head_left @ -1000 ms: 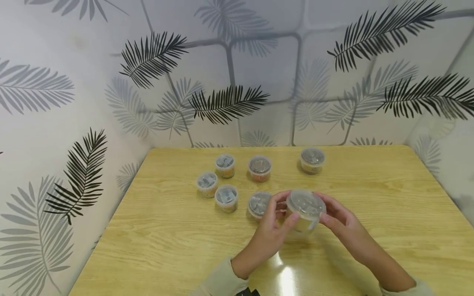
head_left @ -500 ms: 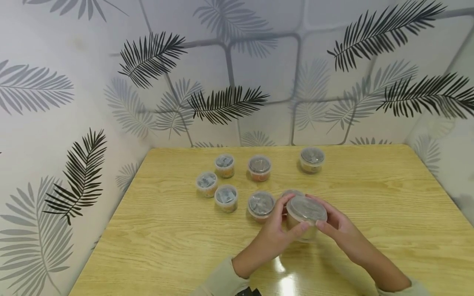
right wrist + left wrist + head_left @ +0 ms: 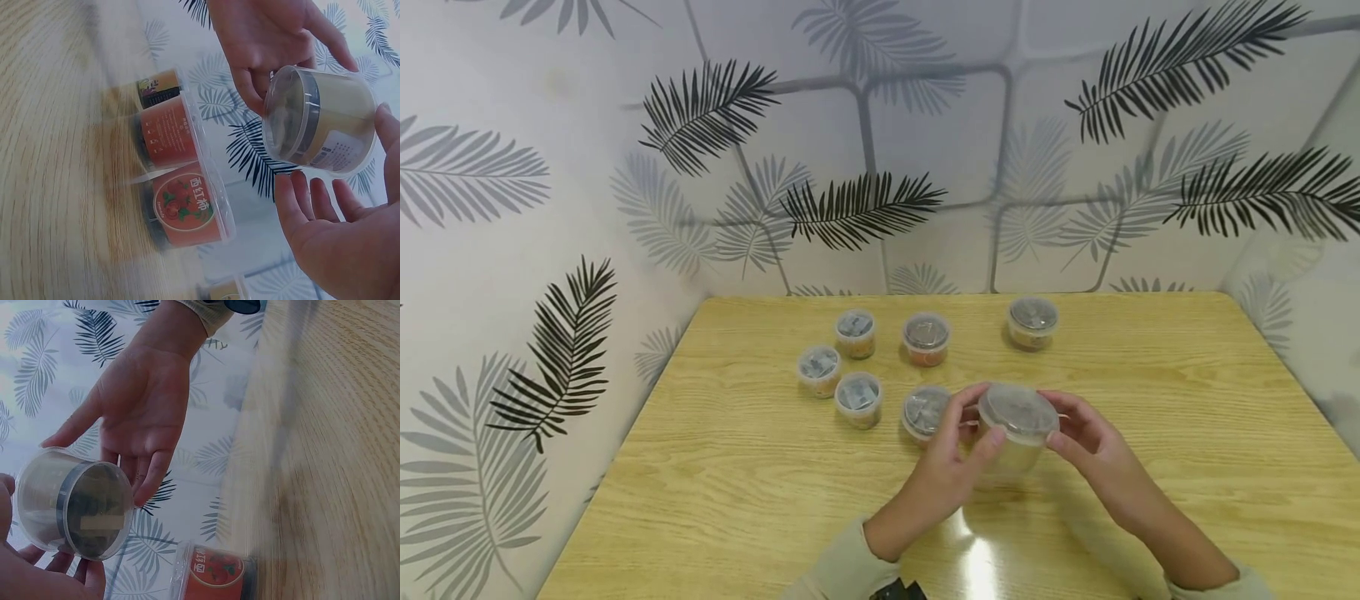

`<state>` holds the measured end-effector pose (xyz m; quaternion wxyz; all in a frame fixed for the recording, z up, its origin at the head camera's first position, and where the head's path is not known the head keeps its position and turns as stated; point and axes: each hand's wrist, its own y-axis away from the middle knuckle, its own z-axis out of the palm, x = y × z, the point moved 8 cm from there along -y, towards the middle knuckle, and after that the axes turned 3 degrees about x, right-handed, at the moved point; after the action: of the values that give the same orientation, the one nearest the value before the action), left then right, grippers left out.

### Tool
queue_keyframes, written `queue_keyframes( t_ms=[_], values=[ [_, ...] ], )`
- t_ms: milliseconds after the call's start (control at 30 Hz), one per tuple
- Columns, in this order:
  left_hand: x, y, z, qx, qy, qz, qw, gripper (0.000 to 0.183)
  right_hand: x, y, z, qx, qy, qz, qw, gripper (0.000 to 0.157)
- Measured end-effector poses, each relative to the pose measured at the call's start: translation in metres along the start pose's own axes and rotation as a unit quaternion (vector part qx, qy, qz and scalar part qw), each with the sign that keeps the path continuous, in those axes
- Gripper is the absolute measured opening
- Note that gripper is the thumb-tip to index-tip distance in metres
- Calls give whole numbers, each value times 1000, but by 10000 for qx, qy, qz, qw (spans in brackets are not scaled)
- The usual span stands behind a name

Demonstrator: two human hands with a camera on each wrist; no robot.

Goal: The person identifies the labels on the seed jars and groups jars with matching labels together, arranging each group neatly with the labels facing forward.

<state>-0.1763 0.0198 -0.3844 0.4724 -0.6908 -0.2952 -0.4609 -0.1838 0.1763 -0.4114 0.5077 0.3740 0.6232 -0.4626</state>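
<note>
Nearest the wearer: two pale sleeves (image 3: 842,571) coming in from the bottom edge, forearms angling toward table centre.

Left hand (image 3: 951,462) cupping the clear lidded tub (image 3: 1015,433) from its left side, thumb curling up toward the lid rim, fingers wrapping under and behind; fingertips showing beneath the tub in left wrist view (image 3: 75,515).

Right hand (image 3: 1086,446) meeting the same tub from the right, fingers held fairly straight and close together, tips touching the tub wall just under the lid. In right wrist view, palm open and turned toward the tub (image 3: 322,125), thumb riding along its far side. In left wrist view, fingertips (image 3: 147,484) pressing lightly on the rim, not curling round it.

Tub being held up off the yellow wood table (image 3: 1150,400), tipping slightly, lid facing up and toward the head cam; brownish contents w/ a dark band round the wall.

Just beyond the left hand: small tub (image 3: 925,412) sitting on the table, partly hidden by the thumb; red tomato-label tub (image 3: 187,203) showing close by in right wrist view.

Further back, left: three small tubs (image 3: 838,371) clustering. Behind centre: one w/ reddish fill (image 3: 926,339). Back right: lone tub (image 3: 1032,322), well apart.

Farthest: palm-leaf wallpaper (image 3: 857,208) wrapping round the table.
</note>
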Motion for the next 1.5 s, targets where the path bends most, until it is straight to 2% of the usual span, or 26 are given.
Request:
queue_keyframes(
  t_ms=[200, 333, 433, 567, 767, 967, 1100, 1233, 1367, 1500],
  values=[
    [20, 2, -5, 153, 81, 17, 9998, 45, 1, 2, -3, 127, -23, 131, 9998, 37],
    [21, 2, -5, 130, 37, 91, 9999, 45, 2, 4, -1, 3, -34, 203, 9998, 39],
    [20, 2, -5, 78, 30, 5, 10000, 47, 3, 4, 1, -154, 31, 169, 9997, 41],
    [10, 2, -2, -36, 47, -193, 9998, 54, 2, 5, 8, -386, 55, 75, 9992, 44],
    [-21, 3, 6, -312, 0, -611, 9976, 69, -3, 6, 18, -740, -160, -119, 9971, 47],
    [-27, 4, 11, -457, 11, -692, 9966, 74, -1, 6, 21, -792, -137, -129, 9967, 48],
    [-25, 4, 9, -411, 0, -557, 9976, 72, -1, 5, 18, -649, -45, -101, 9978, 48],
    [-21, 3, 7, -355, 75, -295, 9989, 64, -2, 4, 12, -287, 99, -6, 9995, 45],
    [-16, 3, 4, -256, 190, -205, 9993, 52, 1, 4, 4, 70, 158, 154, 9997, 40],
    [1, 5, -1, -42, 283, -168, 9995, 43, 3, 5, -1, 301, 81, 246, 9992, 37]
  ],
)
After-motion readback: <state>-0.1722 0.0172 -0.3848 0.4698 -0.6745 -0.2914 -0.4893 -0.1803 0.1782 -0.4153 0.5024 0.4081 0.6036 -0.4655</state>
